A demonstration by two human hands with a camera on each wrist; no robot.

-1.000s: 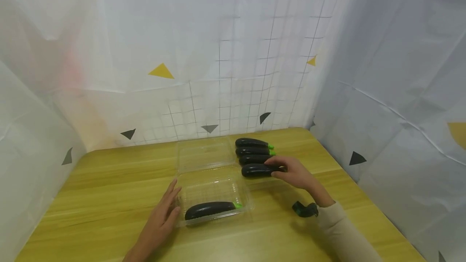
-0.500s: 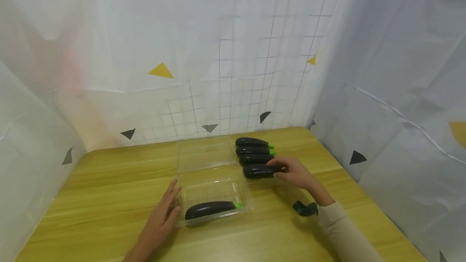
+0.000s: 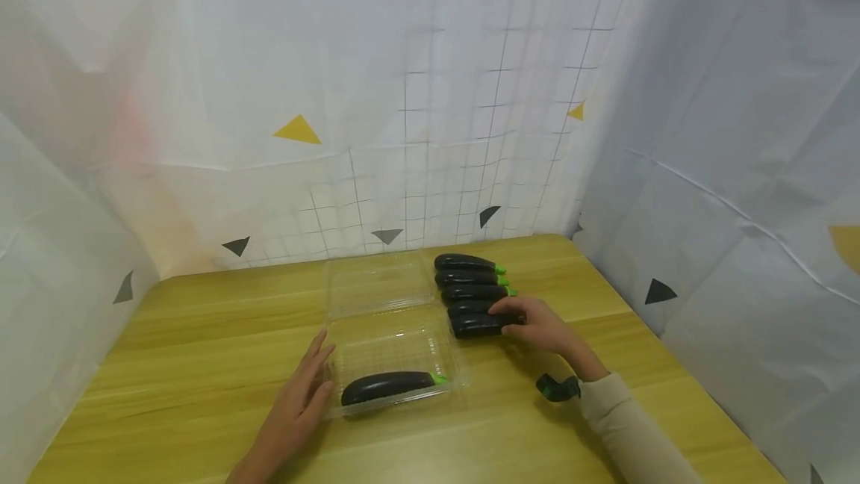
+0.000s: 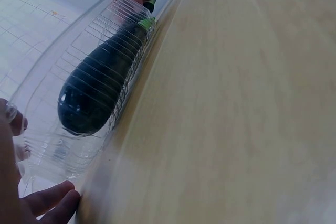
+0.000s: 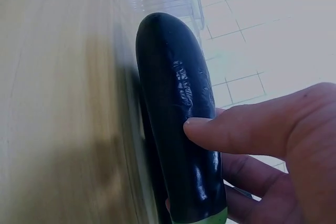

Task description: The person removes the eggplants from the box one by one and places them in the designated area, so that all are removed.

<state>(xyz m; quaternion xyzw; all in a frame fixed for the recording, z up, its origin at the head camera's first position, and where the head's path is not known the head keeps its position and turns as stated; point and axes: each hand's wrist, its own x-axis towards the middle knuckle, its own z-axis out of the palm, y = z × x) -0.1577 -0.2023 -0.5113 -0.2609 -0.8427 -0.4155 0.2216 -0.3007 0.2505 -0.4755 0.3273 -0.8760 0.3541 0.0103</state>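
My right hand (image 3: 543, 326) pinches a dark, glossy eggplant (image 3: 475, 325) near its stem end, thumb on one side and fingers on the other. In the right wrist view this eggplant (image 5: 176, 87) shows its green cap at the bottom, with a shadow beside it on the wood. Just behind it, partly covered, lies another eggplant (image 3: 466, 308). A clear plastic clamshell box (image 3: 386, 334) stands open in front of me with one eggplant (image 3: 386, 387) lying along its near side. My left hand (image 3: 295, 402) rests at the box's left side, fingers extended.
Several more eggplants (image 3: 470, 278) lie in a row behind my right hand, green stems to the right. The clamshell's lid (image 3: 379, 286) lies folded back toward the wall. A dark band-like object (image 3: 558, 388) shows by my right sleeve. White sheeting (image 3: 725, 133) encloses the wooden table (image 3: 222, 334).
My right hand has drawn the eggplant slightly toward me, so the eggplant behind it now shows and a green stem farther back is uncovered. The left hand and box stay put.
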